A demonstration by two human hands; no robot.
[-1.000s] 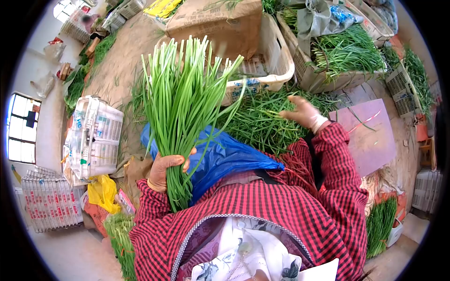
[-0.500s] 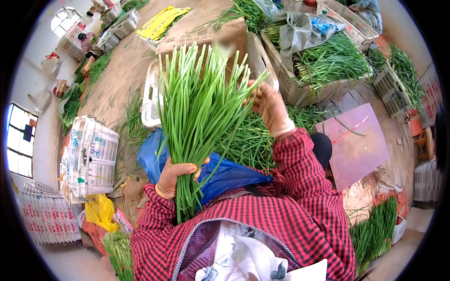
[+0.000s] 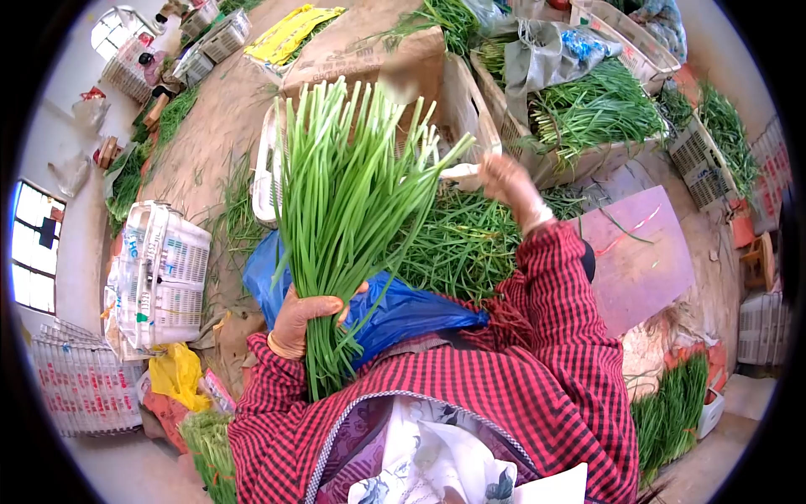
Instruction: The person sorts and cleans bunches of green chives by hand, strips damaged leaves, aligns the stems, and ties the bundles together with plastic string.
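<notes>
My left hand (image 3: pixel 304 323) is wrapped around the lower part of a thick bunch of garlic chives (image 3: pixel 344 193). The bunch stands nearly upright, its pale ends fanned out at the top. To its right, apart from it, my right hand (image 3: pixel 510 186) is raised with the fingers curled in. Motion blurs those fingers, and whatever they may hold cannot be made out. Below and between the hands lies a loose heap of garlic chives (image 3: pixel 457 244). A blue plastic bag (image 3: pixel 403 315) is spread across my lap behind the bunch.
A white crate (image 3: pixel 265 181) and a cardboard box (image 3: pixel 369 60) stand ahead. Crates of chives (image 3: pixel 596 105) are at the upper right. On the floor to the right lies a pink board (image 3: pixel 642 265). White crates (image 3: pixel 164 273) and a yellow bag (image 3: pixel 176 376) are on the left.
My right hand has moved right and slightly down, away from the tops of the bunch, and its fingers look more curled. The left hand keeps its hold, with the bunch shifted slightly left.
</notes>
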